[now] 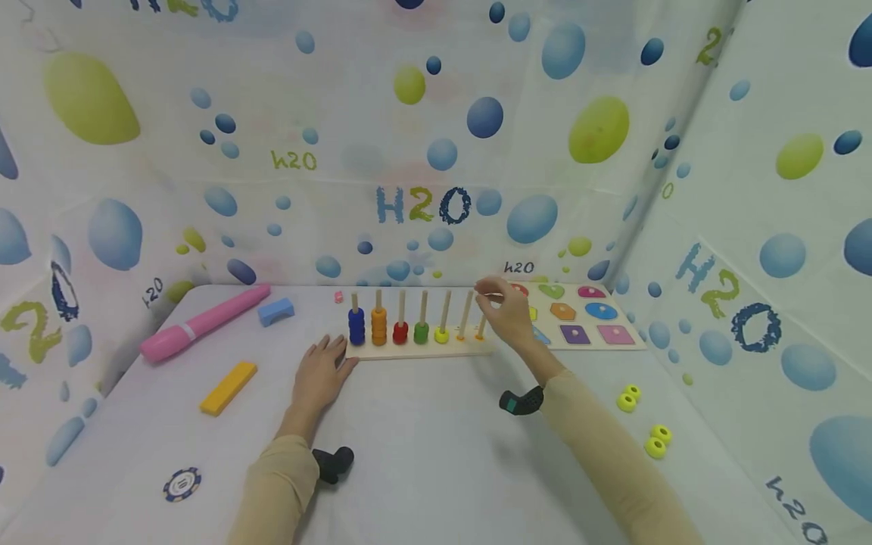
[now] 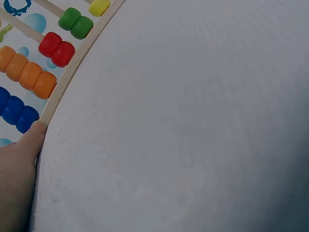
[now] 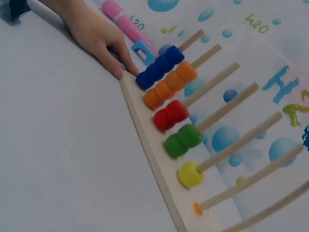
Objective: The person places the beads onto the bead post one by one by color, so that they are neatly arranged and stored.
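Observation:
A wooden peg board (image 1: 409,353) stands ahead, its upright pegs bearing blue beads (image 1: 356,327), orange beads (image 1: 378,327), two red beads (image 3: 170,116), two green beads (image 3: 183,140) and one yellow bead (image 3: 190,175). The two rightmost pegs carry no beads. My left hand (image 1: 320,376) holds the board's left end, thumb (image 2: 38,127) against the front corner and index finger behind it. At the tops of the right-end pegs is my right hand (image 1: 507,312), thumb and index finger bent towards each other. I cannot tell whether anything is pinched there.
Behind the right hand lies a shape puzzle board (image 1: 593,333). Yellow beads (image 1: 628,398) lie in two pairs at right. On the left are a pink tube (image 1: 204,325), a blue block (image 1: 275,311), a yellow block (image 1: 228,388) and a poker chip (image 1: 182,484). Patterned sheets surround the table.

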Available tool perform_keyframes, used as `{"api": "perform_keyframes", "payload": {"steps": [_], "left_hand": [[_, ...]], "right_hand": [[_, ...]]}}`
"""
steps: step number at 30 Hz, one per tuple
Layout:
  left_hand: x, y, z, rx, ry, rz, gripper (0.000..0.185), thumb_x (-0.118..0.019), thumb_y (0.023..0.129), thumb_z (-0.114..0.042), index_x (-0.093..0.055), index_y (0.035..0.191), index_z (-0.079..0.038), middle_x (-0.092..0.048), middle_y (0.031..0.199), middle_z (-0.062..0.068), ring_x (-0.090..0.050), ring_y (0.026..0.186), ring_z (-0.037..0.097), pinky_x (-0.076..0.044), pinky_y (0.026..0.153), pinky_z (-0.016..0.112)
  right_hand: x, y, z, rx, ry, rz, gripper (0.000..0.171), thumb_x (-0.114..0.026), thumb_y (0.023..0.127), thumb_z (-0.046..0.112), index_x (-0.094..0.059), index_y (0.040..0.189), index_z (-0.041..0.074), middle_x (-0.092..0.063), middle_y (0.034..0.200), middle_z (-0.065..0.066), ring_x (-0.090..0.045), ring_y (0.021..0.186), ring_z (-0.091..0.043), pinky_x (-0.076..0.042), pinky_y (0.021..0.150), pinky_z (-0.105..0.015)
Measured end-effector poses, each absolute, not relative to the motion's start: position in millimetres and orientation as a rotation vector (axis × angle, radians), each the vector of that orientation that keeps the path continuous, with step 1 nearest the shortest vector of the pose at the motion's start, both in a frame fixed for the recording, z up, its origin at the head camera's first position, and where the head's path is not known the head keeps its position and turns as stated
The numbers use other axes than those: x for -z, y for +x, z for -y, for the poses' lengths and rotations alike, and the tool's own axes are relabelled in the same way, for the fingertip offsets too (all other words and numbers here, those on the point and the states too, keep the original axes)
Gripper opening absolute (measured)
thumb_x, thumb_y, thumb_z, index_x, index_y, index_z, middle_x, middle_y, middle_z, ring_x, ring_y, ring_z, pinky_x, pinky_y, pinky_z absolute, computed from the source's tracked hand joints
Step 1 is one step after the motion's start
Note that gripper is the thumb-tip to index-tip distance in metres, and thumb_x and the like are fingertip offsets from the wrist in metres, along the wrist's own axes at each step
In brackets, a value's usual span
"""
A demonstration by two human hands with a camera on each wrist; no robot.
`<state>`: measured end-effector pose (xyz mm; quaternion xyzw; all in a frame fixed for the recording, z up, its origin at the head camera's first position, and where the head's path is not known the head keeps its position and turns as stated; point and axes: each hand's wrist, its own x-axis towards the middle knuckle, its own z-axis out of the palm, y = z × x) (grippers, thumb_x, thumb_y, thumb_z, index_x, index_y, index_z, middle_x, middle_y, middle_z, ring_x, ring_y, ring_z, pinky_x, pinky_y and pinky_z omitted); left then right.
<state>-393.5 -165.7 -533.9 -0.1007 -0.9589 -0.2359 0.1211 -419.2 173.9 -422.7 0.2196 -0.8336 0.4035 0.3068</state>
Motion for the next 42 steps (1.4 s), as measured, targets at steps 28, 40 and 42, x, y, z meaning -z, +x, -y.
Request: {"api": "perform_keyframes", "payload": {"steps": [28, 40, 42], "left_hand": [[537, -395, 166, 0.690, -0.291, 2.818, 0.058, -0.055, 0.095, -0.038, -0.046, 0.138, 0.000, -0.043, 0.142, 0.018, -0.027, 0.136, 0.040, -0.014, 0.114, 0.051], [538, -396, 167, 0.698, -0.286, 2.805, 0.058, -0.055, 0.095, -0.038, -0.047, 0.137, 0.001, -0.044, 0.141, 0.018, -0.027, 0.136, 0.039, -0.014, 0.114, 0.051], [537, -395, 167, 0.694, -0.292, 2.805, 0.057, -0.055, 0.095, -0.037, -0.047, 0.137, 0.001, -0.045, 0.141, 0.018, -0.027, 0.136, 0.040, -0.014, 0.114, 0.051]], "right_hand": [[498, -304, -429, -0.792, -0.062, 2.736, 0.036, -0.053, 0.096, 0.016, -0.048, 0.126, -0.003, -0.057, 0.119, -0.025, -0.054, 0.109, -0.041, -0.048, 0.090, -0.053], [501, -292, -442, -0.798, -0.081, 2.822, 0.041, -0.055, 0.092, 0.006, -0.044, 0.130, -0.004, -0.058, 0.119, -0.027, -0.055, 0.108, -0.044, -0.048, 0.089, -0.056], [503, -294, -441, -0.808, -0.078, 2.835, 0.042, -0.054, 0.090, 0.003, -0.044, 0.130, -0.004, -0.058, 0.120, -0.027, -0.055, 0.109, -0.044, -0.048, 0.090, -0.055]]}}
